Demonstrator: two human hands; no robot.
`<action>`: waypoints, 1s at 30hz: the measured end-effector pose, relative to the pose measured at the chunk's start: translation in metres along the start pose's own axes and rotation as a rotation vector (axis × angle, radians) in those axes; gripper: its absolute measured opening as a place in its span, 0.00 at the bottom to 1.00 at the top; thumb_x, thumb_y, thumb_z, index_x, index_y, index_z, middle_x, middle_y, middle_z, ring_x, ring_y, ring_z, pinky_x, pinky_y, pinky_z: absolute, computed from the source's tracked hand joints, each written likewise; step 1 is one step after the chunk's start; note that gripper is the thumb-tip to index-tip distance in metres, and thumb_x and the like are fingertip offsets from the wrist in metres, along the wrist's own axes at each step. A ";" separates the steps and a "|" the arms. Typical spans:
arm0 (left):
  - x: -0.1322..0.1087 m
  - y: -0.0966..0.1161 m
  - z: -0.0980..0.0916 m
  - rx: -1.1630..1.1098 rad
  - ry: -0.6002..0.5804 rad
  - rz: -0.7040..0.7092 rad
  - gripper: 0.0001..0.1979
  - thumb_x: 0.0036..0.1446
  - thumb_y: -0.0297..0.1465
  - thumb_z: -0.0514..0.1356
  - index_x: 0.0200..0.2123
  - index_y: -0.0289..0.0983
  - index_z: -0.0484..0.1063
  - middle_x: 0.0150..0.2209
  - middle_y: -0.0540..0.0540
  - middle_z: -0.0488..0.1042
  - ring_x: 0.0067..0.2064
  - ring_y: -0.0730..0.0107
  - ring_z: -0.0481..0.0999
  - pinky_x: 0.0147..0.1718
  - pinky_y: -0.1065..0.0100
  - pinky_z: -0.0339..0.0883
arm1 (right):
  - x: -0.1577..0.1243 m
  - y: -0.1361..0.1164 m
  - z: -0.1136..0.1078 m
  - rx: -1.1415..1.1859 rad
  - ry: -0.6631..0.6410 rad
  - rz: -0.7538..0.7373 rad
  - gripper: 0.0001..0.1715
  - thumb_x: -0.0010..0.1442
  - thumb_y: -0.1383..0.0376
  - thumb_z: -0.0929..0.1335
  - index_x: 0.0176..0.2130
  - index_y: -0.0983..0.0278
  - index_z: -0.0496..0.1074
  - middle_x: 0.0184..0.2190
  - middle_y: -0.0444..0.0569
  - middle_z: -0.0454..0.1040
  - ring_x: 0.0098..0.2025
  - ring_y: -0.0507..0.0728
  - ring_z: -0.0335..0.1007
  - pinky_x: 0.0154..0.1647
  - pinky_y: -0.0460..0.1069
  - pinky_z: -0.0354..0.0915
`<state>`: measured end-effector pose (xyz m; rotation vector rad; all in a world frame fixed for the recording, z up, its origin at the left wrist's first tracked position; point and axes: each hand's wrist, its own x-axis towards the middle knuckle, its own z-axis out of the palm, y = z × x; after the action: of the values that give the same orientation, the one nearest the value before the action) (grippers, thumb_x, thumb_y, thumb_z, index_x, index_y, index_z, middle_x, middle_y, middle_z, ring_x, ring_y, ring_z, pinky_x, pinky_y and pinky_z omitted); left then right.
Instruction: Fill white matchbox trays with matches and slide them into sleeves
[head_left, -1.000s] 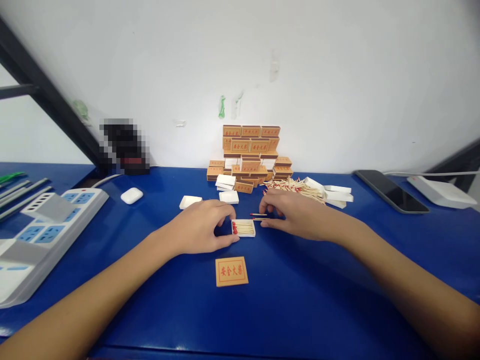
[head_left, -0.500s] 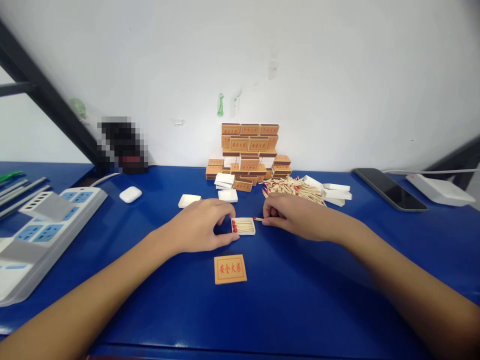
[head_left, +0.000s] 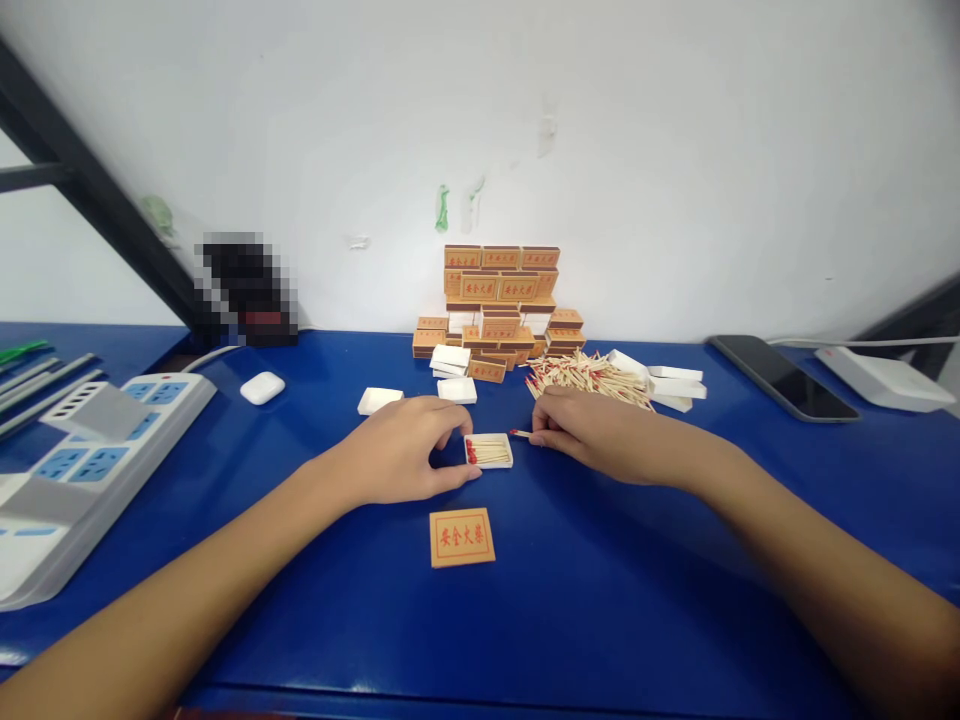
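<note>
My left hand [head_left: 409, 452] grips the left end of a small white matchbox tray [head_left: 511, 462] between thumb and fingers. Inside the tray lie several matches [head_left: 491, 452], their red heads toward the left. Just right of the tray, my right hand [head_left: 581, 430] pinches a single match [head_left: 521, 433], red head pointing left at the tray and apart from it. Its other end is hidden in the fingers. An orange matchbox sleeve [head_left: 462, 538] with red characters lies flat in front of the tray. Behind my right hand spreads a heap of loose matches [head_left: 600, 378].
Orange matchboxes [head_left: 499, 290] are stacked against the wall. Other white trays [head_left: 381, 401] lie behind my hands, with more beside the heap [head_left: 675, 385]. A power strip [head_left: 112, 480] and a white case [head_left: 262, 388] are at left; a phone [head_left: 784, 378] and white box [head_left: 885, 378] at right.
My right hand with the match has shifted very slightly right, away from the tray. My left hand stays on the tray, and the other things stay in place.
</note>
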<state>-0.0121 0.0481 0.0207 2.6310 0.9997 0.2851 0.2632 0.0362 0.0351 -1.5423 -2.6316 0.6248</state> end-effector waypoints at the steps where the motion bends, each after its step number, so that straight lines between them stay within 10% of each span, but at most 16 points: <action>1: 0.000 -0.001 0.001 -0.004 0.006 0.006 0.15 0.62 0.44 0.66 0.43 0.38 0.76 0.33 0.49 0.73 0.34 0.65 0.72 0.32 0.64 0.61 | 0.000 -0.001 -0.001 0.003 0.012 -0.005 0.14 0.72 0.59 0.63 0.37 0.62 0.71 0.41 0.54 0.77 0.40 0.60 0.73 0.41 0.54 0.64; 17: 0.000 0.003 0.009 -0.072 0.028 0.037 0.15 0.62 0.43 0.67 0.42 0.38 0.75 0.33 0.50 0.72 0.35 0.66 0.72 0.34 0.64 0.62 | 0.004 -0.037 0.024 -0.315 0.128 -0.103 0.07 0.74 0.65 0.66 0.41 0.65 0.72 0.43 0.51 0.74 0.34 0.56 0.71 0.31 0.51 0.56; 30: 0.001 0.003 0.009 -0.068 0.035 0.044 0.15 0.62 0.44 0.67 0.42 0.39 0.75 0.33 0.50 0.72 0.35 0.65 0.72 0.34 0.64 0.62 | 0.001 -0.027 0.010 -0.045 0.148 -0.160 0.08 0.72 0.64 0.66 0.41 0.61 0.75 0.42 0.49 0.76 0.39 0.56 0.72 0.38 0.50 0.61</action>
<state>-0.0073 0.0444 0.0134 2.5976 0.9275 0.3698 0.2381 0.0220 0.0358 -1.3148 -2.6390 0.4262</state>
